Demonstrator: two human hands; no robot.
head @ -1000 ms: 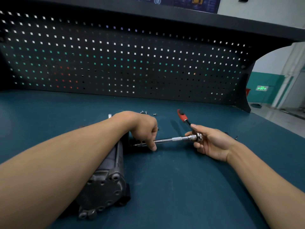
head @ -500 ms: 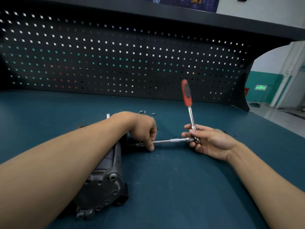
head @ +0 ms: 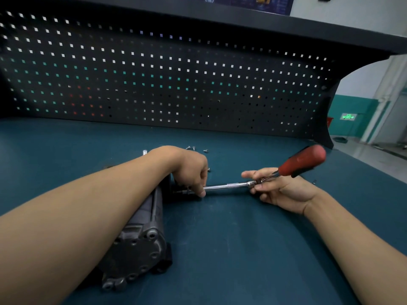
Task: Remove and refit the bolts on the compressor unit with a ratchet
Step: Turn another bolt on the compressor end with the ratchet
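Red-handled ratchet (head: 301, 160) in right hand (head: 284, 192); left hand (head: 191, 170) pinches extension (head: 226, 186).

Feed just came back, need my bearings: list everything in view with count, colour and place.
bench: one, teal top, foreground.
pegboard: one, black, behind bench.
compressor unit: one, dark grey, lying on bench, lower left.
ratchet: one, red handle, right of centre.
extension bar: one, chrome, running from ratchet to compressor unit.
loose bolts: at least four, silver, on bench beyond compressor unit.
left hand: one, pinches extension bar.
right hand: one, holds ratchet head.
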